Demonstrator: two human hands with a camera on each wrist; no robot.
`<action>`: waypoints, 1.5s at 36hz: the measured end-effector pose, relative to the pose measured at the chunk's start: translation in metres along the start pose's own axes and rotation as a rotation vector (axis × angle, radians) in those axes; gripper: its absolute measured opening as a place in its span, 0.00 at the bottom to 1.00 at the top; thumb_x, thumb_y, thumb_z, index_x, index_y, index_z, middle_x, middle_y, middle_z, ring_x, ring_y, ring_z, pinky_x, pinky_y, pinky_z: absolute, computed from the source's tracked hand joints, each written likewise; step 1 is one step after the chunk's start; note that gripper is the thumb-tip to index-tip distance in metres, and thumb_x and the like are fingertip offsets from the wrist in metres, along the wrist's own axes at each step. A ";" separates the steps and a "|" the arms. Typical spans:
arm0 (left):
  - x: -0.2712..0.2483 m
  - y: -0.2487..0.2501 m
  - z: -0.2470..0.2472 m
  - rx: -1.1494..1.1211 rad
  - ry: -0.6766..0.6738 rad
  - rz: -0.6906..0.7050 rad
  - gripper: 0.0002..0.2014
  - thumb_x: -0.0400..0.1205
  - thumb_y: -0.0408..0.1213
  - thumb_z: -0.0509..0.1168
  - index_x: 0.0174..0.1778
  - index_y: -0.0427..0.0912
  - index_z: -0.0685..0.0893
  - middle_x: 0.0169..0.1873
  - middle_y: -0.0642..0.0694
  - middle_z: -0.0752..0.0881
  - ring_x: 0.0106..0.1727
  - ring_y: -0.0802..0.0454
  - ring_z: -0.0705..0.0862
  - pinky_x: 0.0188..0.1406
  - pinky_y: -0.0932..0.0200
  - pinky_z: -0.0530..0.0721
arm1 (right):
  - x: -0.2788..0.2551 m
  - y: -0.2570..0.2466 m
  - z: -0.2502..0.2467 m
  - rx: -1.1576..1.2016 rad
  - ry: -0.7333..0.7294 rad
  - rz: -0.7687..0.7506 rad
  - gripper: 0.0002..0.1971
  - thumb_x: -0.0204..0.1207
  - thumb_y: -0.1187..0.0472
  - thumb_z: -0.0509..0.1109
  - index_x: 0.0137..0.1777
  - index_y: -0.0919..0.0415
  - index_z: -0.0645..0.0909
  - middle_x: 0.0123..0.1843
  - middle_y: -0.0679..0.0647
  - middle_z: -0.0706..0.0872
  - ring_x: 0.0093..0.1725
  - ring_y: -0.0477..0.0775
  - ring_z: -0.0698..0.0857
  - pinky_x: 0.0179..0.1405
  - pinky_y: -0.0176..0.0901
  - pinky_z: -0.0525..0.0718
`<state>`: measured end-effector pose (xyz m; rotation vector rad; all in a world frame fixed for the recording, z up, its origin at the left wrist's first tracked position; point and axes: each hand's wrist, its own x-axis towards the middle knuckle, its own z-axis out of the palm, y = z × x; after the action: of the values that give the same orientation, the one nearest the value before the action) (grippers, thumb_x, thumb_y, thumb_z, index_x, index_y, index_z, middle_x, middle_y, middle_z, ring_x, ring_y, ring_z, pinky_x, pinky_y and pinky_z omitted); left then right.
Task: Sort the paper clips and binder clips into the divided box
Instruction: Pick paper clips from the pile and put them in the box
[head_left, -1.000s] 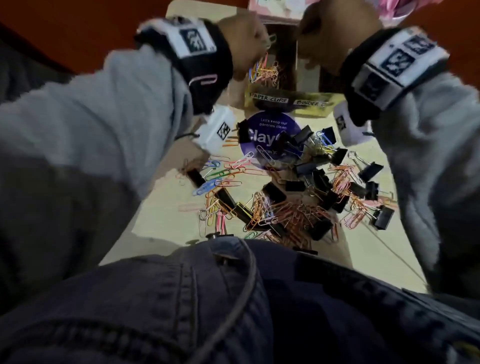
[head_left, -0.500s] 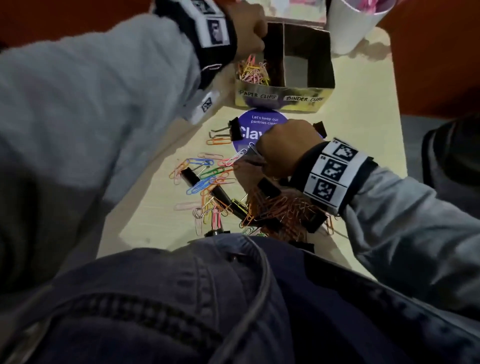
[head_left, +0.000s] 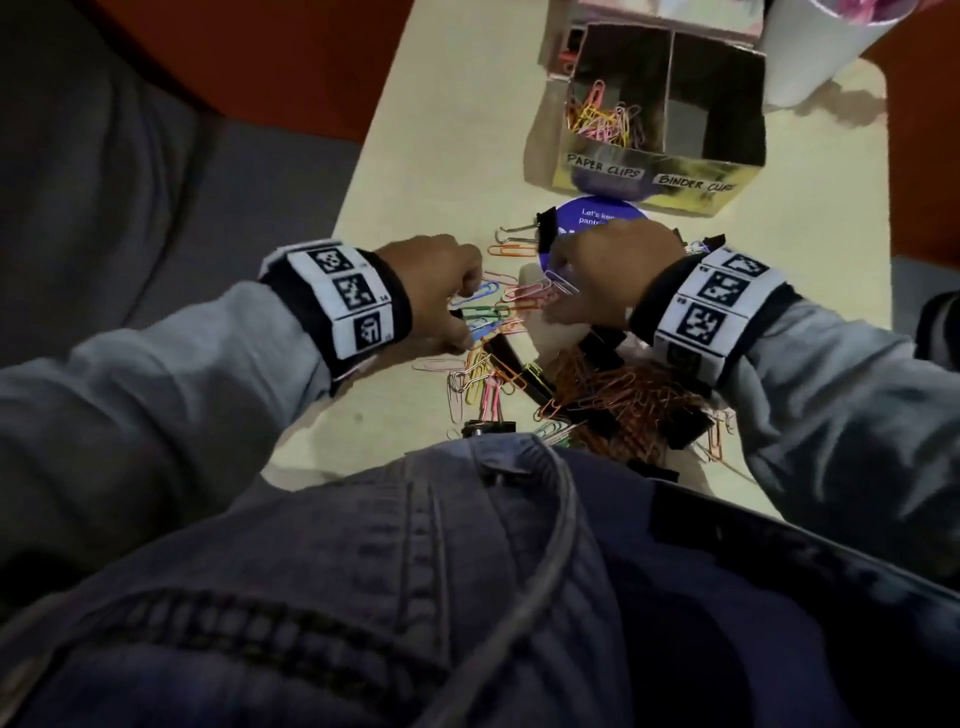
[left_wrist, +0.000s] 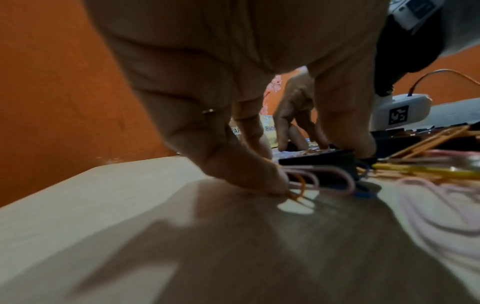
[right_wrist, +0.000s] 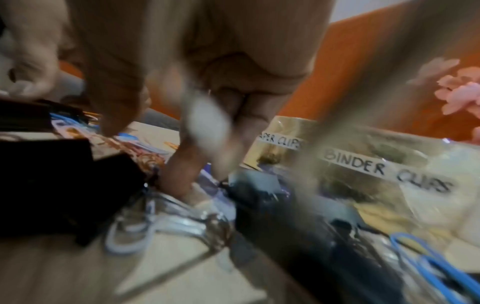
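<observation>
The divided box (head_left: 670, 174) stands at the table's far end. Its left cell, labelled PAPER CLIPS, holds coloured paper clips (head_left: 605, 117); the BINDER CLIPS cell (head_left: 717, 104) looks empty. A mixed pile of paper clips and black binder clips (head_left: 613, 400) lies near me. My left hand (head_left: 467, 312) is down on the pile's left side. In the left wrist view my left hand (left_wrist: 319, 166) pinches pink and orange paper clips (left_wrist: 324, 176) beside a black binder clip (left_wrist: 322, 161). My right hand (head_left: 558, 296) is curled over the pile, with pink paper clips (head_left: 535, 292) at its fingertips. The right wrist view is blurred.
A round blue sticker (head_left: 597, 218) lies on the table (head_left: 426, 156) between box and pile. A white cup (head_left: 815, 47) stands right of the box. The table's left edge runs close to my left wrist. My denim jacket (head_left: 467, 571) hides the near edge.
My left hand came down from the box's paper clip cell to the pile. My right hand came back from the box to the pile half a second ago and stays there.
</observation>
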<state>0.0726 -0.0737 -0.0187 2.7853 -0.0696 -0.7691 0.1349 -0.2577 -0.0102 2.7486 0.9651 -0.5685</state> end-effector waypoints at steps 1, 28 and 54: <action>-0.001 0.000 0.002 -0.026 0.010 0.005 0.25 0.67 0.48 0.78 0.56 0.48 0.77 0.48 0.52 0.74 0.47 0.50 0.75 0.45 0.57 0.73 | 0.000 -0.004 -0.001 -0.001 0.002 -0.010 0.28 0.65 0.37 0.73 0.60 0.55 0.79 0.57 0.58 0.86 0.56 0.63 0.84 0.45 0.48 0.78; 0.000 0.019 0.006 -0.033 0.136 0.038 0.12 0.71 0.42 0.71 0.46 0.49 0.77 0.45 0.51 0.76 0.45 0.48 0.77 0.41 0.57 0.71 | 0.020 -0.010 -0.003 -0.093 0.023 -0.136 0.31 0.65 0.40 0.74 0.64 0.55 0.75 0.58 0.57 0.82 0.54 0.63 0.84 0.40 0.49 0.77; 0.019 0.033 0.003 0.131 0.070 -0.033 0.37 0.67 0.55 0.77 0.67 0.43 0.71 0.60 0.42 0.74 0.56 0.38 0.81 0.51 0.48 0.81 | 0.011 0.004 0.003 0.029 -0.013 -0.053 0.23 0.67 0.55 0.74 0.63 0.55 0.77 0.56 0.58 0.84 0.57 0.62 0.83 0.43 0.45 0.73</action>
<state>0.0880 -0.1086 -0.0223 2.9411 -0.0632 -0.6975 0.1445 -0.2556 -0.0176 2.7480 1.0383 -0.6119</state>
